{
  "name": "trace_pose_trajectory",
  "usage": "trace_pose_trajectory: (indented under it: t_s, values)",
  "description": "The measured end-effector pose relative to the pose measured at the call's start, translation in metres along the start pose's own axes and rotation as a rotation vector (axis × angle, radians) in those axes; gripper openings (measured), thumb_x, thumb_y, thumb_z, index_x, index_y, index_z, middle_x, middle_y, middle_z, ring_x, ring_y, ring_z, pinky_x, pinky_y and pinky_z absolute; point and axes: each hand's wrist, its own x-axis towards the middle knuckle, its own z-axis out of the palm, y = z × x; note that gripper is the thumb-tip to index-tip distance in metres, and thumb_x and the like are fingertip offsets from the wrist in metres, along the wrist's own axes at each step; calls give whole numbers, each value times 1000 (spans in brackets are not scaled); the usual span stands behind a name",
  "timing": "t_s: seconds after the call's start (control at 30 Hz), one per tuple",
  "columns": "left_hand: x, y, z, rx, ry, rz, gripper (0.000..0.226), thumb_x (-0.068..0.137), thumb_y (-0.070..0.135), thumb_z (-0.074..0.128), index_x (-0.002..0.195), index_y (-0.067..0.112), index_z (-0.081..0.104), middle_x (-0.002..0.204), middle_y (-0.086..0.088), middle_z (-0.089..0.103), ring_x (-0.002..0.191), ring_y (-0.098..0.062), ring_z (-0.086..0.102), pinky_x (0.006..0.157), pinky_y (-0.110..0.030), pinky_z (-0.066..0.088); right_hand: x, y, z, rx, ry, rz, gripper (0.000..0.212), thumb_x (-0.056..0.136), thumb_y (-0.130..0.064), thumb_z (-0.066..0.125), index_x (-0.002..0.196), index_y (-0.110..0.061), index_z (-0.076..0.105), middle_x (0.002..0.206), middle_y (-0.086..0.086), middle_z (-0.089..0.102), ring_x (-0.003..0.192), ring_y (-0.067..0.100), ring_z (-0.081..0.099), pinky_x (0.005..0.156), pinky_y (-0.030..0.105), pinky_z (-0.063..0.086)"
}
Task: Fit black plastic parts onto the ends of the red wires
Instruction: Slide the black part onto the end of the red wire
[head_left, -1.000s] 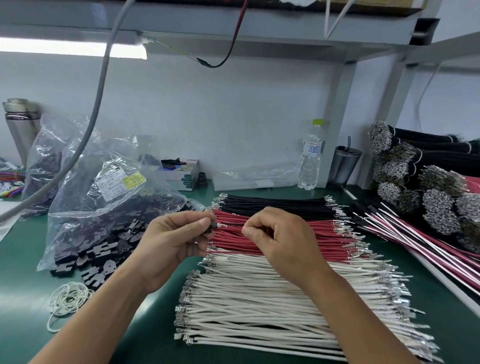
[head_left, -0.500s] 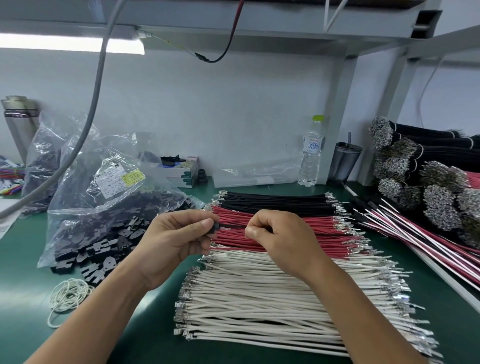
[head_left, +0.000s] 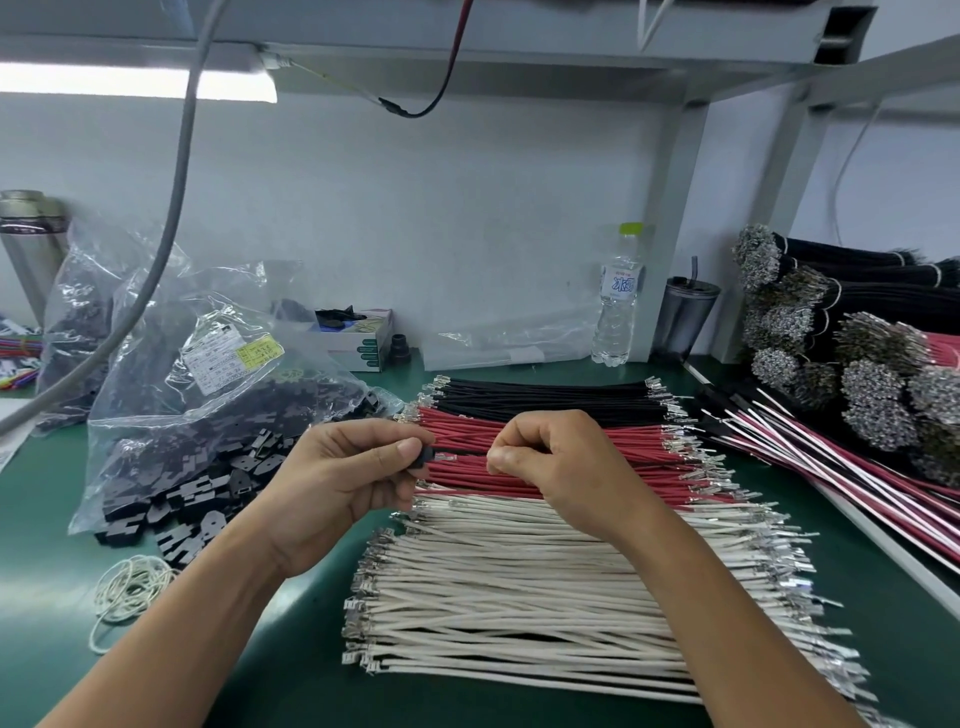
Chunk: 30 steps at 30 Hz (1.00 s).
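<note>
Here, the left hand (head_left: 337, 478) pinches a black plastic part (head_left: 427, 456) above the left ends of the red wires (head_left: 561, 457) on the green surface (head_left: 31, 519). The right hand (head_left: 550, 462) curls around one red wire just right of the part. A bag of black parts (head_left: 208, 426) lies far left.

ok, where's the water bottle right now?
Head view: water bottle stands upright at the bench's back right, against the wall, just left of the dark tumbler.
</note>
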Motion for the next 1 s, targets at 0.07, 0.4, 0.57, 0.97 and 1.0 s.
trace_pose_trajectory:
  t_s: [0.07, 0.4, 0.57, 0.97, 1.0]
  values:
    - [1, -1, -1, -7, -2, -4, 48, 67, 24, 95, 102, -3, 78, 85, -19, 72, 65, -21, 66, 61, -28, 59, 0, -1, -1, 13, 13, -7, 15, 92, -28, 70, 77, -24, 74, 73, -8, 70, 68, 9, 63, 78, 45, 56]
    - [0, -1, -1, -11, -18, -8, 55, 63, 28, 98, 102, -4, 78, 86, -20, 73, 63, -20, 66, 59, -26, 58, 0, 2, 5, -157, 107, -28, 17, 90, -35, 69, 73, -30, 69, 71, -17, 68, 68, 7, 63, 73, 39, 56]
    - [1, 1, -1, -28, -2, 14, 59, 58, 33, 100, 100, -1, 79, 83, -18, 73, 61, -19, 65, 59, -27, 58, -3, 1, -1, -174, 110, -73, 20, 89, -33, 70, 69, -33, 67, 71, -21, 67, 66, 4, 60, 69, 34, 53]
    - [0, 0, 0, -42, -26, 14, 56, 60, 33, 100, 100, -1, 79, 81, -18, 73, 61, -19, 64, 58, -26, 57, -2, -3, 3, -13, 60, -68, 16, 90, -28, 72, 74, -25, 73, 63, -11, 65, 57, 4, 54, 66, 38, 53]
    - [0, 0, 0, -43, -23, 11, 57, 59, 33, 100, 100, -1, 79, 81, -18, 73, 61, -20, 64, 58, -26, 57, -3, -3, 2, 21, 57, -72, 15, 90, -27, 72, 74, -24, 73, 65, -7, 66, 57, 5, 54, 65, 37, 52]
